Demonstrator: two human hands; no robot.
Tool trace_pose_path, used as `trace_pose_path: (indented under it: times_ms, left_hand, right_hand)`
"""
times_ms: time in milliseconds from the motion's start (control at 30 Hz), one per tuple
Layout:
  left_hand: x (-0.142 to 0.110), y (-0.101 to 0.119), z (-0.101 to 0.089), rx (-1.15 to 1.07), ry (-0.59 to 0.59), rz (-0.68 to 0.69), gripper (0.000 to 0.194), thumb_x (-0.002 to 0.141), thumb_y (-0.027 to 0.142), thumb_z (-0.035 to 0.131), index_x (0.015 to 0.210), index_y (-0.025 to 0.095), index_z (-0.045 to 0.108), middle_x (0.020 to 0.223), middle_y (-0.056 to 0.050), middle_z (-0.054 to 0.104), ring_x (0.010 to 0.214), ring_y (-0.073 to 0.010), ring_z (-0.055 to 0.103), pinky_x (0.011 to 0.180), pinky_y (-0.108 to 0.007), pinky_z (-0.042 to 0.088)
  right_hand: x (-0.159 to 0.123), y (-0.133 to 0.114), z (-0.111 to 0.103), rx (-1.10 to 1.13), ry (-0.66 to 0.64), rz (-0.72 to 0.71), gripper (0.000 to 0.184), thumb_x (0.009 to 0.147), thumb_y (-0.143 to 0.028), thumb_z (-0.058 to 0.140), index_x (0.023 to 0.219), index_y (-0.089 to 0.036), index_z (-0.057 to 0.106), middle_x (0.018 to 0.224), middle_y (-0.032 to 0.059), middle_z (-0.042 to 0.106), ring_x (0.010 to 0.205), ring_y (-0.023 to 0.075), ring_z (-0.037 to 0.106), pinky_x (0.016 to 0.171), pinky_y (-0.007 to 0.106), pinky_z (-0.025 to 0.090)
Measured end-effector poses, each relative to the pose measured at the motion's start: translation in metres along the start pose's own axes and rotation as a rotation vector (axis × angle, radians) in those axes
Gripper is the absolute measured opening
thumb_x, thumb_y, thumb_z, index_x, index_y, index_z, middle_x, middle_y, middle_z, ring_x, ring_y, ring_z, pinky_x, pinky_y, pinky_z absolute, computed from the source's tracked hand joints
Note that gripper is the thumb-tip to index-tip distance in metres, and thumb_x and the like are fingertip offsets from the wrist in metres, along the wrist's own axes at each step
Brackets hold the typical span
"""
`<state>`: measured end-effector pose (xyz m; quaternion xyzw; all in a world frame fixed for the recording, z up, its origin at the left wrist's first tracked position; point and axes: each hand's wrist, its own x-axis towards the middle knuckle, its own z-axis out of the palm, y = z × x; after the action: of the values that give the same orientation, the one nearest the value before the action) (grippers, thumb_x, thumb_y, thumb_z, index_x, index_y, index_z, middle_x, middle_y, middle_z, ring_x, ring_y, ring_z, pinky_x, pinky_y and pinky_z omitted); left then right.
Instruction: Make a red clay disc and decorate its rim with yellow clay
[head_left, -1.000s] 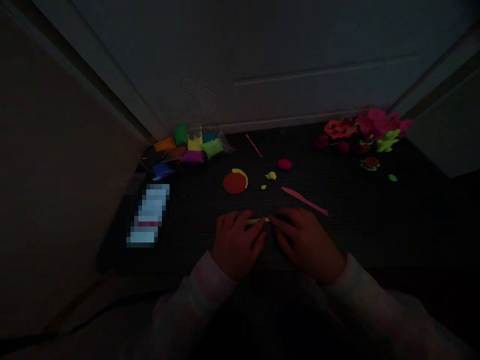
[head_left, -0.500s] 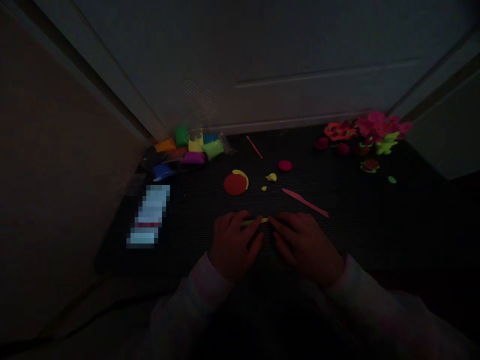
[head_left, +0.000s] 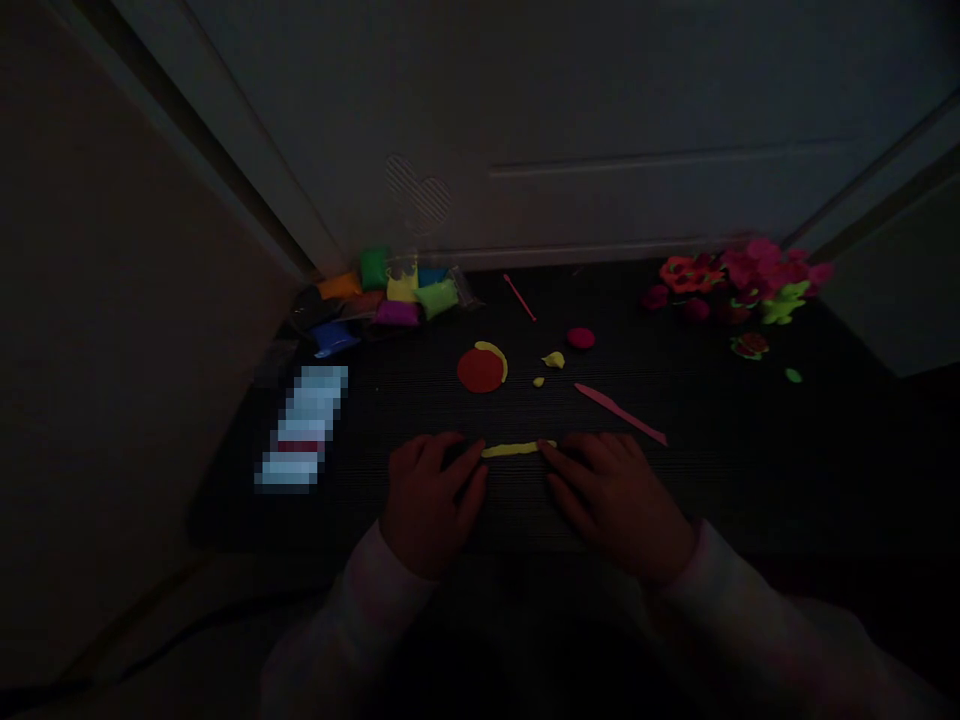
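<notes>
A thin yellow modelling clay strip (head_left: 517,450) lies on the dark tabletop between my hands. My left hand (head_left: 431,500) is open, its index fingertip touching the strip's left end. On the other side my right hand (head_left: 619,500) is open too, with a fingertip resting on the strip near its right end. Beyond them is a flat red clay disc (head_left: 478,371) with a curved yellow strip (head_left: 496,358) along its upper right edge. Two small yellow clay bits (head_left: 554,360) and a crimson clay lump (head_left: 580,339) lie to the disc's right. A pink plastic knife (head_left: 621,413) sits behind my right hand.
Several colourful clay packets (head_left: 397,313) are piled at the back left. A phone with a blurred bright screen (head_left: 304,425) lies at the left. A thin pink stick (head_left: 520,298) is near the back wall. Pink and orange clay flowers (head_left: 757,265) stand at the back right.
My left hand has moved left and uncovered more of the yellow strip. My right hand stays at the strip's right end. The whole view has shifted slightly.
</notes>
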<state>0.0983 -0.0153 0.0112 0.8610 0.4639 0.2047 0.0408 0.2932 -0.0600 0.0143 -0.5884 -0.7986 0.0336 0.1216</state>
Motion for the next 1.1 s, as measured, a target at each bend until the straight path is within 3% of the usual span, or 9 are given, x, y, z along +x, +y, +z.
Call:
trace_pose_path:
  times_ms: [267,500,833,967,1100]
  left_hand:
    - [-0.001,0.002,0.0,0.018,-0.027,0.022,0.024,0.071,0.028,0.049,0.093,0.029,0.059,0.093,-0.003,0.057,0.087,-0.0225,0.041,0.073,-0.041,0.035]
    - [0.001,0.0,0.001,-0.09,0.03,0.039,0.026,0.071,0.024,0.049,0.095,0.025,0.057,0.089,-0.003,0.058,0.082,-0.0177,0.046,0.072,-0.035,0.039]
    - [0.003,-0.004,0.001,-0.269,0.098,-0.024,0.02,0.072,0.021,0.047,0.089,0.019,0.059,0.084,-0.004,0.058,0.081,-0.015,0.05,0.073,-0.033,0.042]
    - [0.011,-0.001,-0.007,-0.322,0.075,-0.035,0.022,0.072,0.022,0.048,0.091,0.019,0.058,0.087,-0.005,0.057,0.084,-0.0149,0.05,0.075,-0.032,0.042]
    - [0.025,0.004,-0.013,-0.363,-0.024,0.047,0.026,0.068,0.024,0.054,0.093,0.02,0.057,0.091,-0.003,0.059,0.088,-0.0155,0.05,0.077,-0.031,0.04]
  right_hand:
    - [-0.001,0.001,0.002,0.028,0.017,0.023,0.034,0.077,-0.028,0.04,0.11,-0.02,0.047,0.092,0.008,0.053,0.081,0.0191,0.047,0.069,0.035,0.035]
    - [0.002,0.006,0.006,0.107,0.123,0.096,0.032,0.077,-0.028,0.041,0.107,-0.02,0.048,0.088,0.0065,0.055,0.079,0.0166,0.051,0.067,0.031,0.042]
    - [0.016,-0.004,0.006,0.187,0.139,0.154,0.015,0.075,-0.022,0.044,0.079,-0.02,0.058,0.082,0.0038,0.057,0.079,0.0161,0.052,0.068,0.031,0.039]
    - [0.02,-0.004,0.0,0.284,0.098,0.144,0.013,0.074,-0.02,0.043,0.077,-0.019,0.056,0.078,0.0019,0.059,0.076,0.0148,0.053,0.067,0.03,0.04]
    - [0.025,-0.006,-0.013,0.287,0.091,0.081,0.014,0.075,-0.019,0.043,0.078,-0.018,0.056,0.077,0.0016,0.06,0.073,0.0131,0.054,0.067,0.027,0.041]
